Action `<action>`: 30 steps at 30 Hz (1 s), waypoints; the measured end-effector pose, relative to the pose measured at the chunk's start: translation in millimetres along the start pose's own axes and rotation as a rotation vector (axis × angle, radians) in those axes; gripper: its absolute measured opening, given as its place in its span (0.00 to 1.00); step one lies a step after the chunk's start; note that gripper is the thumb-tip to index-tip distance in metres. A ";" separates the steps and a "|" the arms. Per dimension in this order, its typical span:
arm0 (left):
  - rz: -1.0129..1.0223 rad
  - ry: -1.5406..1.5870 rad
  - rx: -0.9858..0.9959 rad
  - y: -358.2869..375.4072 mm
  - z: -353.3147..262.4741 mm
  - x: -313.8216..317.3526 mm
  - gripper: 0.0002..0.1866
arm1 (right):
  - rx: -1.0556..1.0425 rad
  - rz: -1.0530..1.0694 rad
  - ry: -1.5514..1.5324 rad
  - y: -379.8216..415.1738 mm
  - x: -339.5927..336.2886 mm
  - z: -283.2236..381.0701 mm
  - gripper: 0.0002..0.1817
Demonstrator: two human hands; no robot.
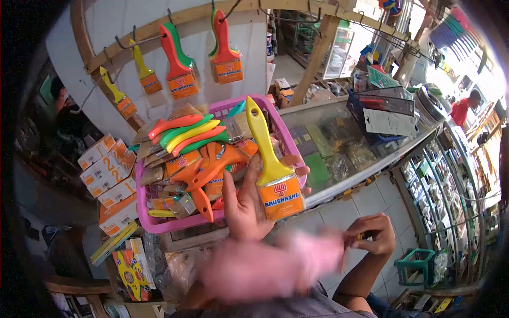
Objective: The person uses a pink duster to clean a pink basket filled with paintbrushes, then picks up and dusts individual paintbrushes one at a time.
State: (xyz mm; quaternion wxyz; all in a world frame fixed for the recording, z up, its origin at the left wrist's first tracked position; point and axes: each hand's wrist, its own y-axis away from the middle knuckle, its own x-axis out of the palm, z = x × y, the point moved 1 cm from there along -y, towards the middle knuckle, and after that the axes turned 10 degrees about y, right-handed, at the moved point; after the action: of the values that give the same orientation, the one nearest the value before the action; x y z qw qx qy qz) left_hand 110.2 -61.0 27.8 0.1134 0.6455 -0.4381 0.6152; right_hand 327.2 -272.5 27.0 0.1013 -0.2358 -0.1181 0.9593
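Note:
My left hand point(249, 206) supports a paintbrush point(269, 164) with a yellow handle and an orange "BRUSHKING" sleeve. Its palm faces up, the thumb stands apart at the left, and some fingertips show beyond the brush. In my right hand point(375, 233), the closed fingers grip the dark, yellow-banded end of a soft pink duster-like thing point(254, 270). Motion smears that pink thing across my left forearm and lap. Just beyond my left hand sits a pink basket point(154, 227) full of paintbrushes point(199, 132) with red, green, yellow and orange handles.
More paintbrushes point(177, 63) hang from hooks on a wooden rail point(154, 32). Stacked boxes point(108, 172) stand left of the basket. A glass display counter point(323, 122) runs off to the right, with a dark tray point(366, 114) of packaged goods on it. A person in red point(462, 108) is far right.

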 end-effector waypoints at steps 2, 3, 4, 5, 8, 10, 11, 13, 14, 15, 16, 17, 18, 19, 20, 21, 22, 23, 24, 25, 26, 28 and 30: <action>0.018 -0.025 0.018 1.9 -6.1 0.9 0.42 | -0.062 -0.039 -0.107 -5.8 2.6 1.4 0.17; -0.171 0.012 0.079 9.9 -5.8 2.5 0.43 | 0.044 -0.077 -0.066 -7.7 4.6 0.3 0.18; -0.357 0.053 0.143 15.4 -6.8 5.9 0.44 | 0.149 -0.114 -0.022 -10.0 5.5 0.6 0.19; -0.245 0.509 0.129 14.1 -14.6 11.9 0.44 | 0.253 -0.151 0.025 -12.9 5.6 1.1 0.19; 0.036 -0.038 0.075 14.6 -25.3 12.6 0.43 | -0.100 0.059 -0.023 -31.2 2.3 2.8 0.20; -0.048 0.228 0.134 22.3 -29.9 12.8 0.45 | -0.088 0.048 -0.097 -40.3 7.3 3.2 0.19; -0.087 0.363 0.162 27.0 -30.9 12.9 0.46 | -0.003 0.033 -0.092 -43.1 10.9 4.2 0.18; -0.113 0.281 0.159 30.5 -34.9 16.4 0.47 | 0.167 -0.013 -0.075 -46.6 15.3 5.7 0.17; -0.101 0.062 0.133 29.6 -39.7 21.4 0.46 | -0.083 0.141 0.098 -50.8 7.8 -2.6 0.13; -0.089 -0.158 0.108 28.8 -43.1 24.6 0.46 | -0.091 0.097 0.020 -52.4 9.4 -9.8 0.12; -0.012 -0.151 0.161 26.8 -41.4 14.8 0.46 | -0.097 0.055 -0.059 -51.6 12.7 -15.4 0.11; -0.100 -0.065 0.193 30.1 -42.5 12.7 0.46 | -0.097 0.012 -0.140 -49.6 13.8 -19.8 0.10; -0.188 0.024 0.224 34.9 -43.1 11.3 0.46 | 0.160 -0.088 -0.276 -51.9 22.7 0.7 0.11; -0.275 0.115 0.251 37.5 -43.0 11.7 0.46 | 0.219 -0.149 -0.237 -56.0 28.4 2.2 0.11; -0.138 0.392 0.264 37.2 -41.3 16.8 0.45 | 0.177 0.000 -0.153 -53.3 24.3 -3.5 0.11; -0.137 0.247 0.214 35.0 -45.7 11.5 0.46 | 0.131 0.150 -0.067 -53.4 20.7 -6.7 0.12; -0.130 0.100 0.167 31.7 -50.2 9.4 0.46 | 0.015 0.171 -0.092 -55.8 20.3 -9.1 0.13; -0.132 -0.122 0.240 34.7 -47.6 13.4 0.46 | -0.102 0.195 -0.118 -59.2 20.6 -10.5 0.13; -0.111 -0.131 0.245 36.3 -48.9 12.3 0.46 | -0.217 0.219 -0.147 -61.9 21.7 -10.0 0.14; -0.120 -0.054 0.255 38.7 -50.3 9.8 0.46 | -0.068 0.133 -0.234 -61.3 25.4 -10.4 0.14; -0.128 0.024 0.265 41.6 -52.0 7.1 0.47 | 0.083 0.047 -0.318 -57.7 32.2 -9.6 0.14; -0.211 0.095 0.292 38.9 -57.7 17.4 0.46 | 0.268 0.070 -0.316 -59.4 34.7 -3.4 0.14; -0.041 -0.203 0.222 33.7 -66.7 13.6 0.46 | -0.003 0.202 -0.296 -66.4 35.8 -6.1 0.14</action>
State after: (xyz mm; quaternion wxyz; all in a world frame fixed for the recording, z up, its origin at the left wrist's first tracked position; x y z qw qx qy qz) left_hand 38.2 -41.0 41.1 0.0090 0.7219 -0.3633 0.5889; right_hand 308.3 -199.3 24.6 -0.0145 -0.1027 -0.1087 0.9886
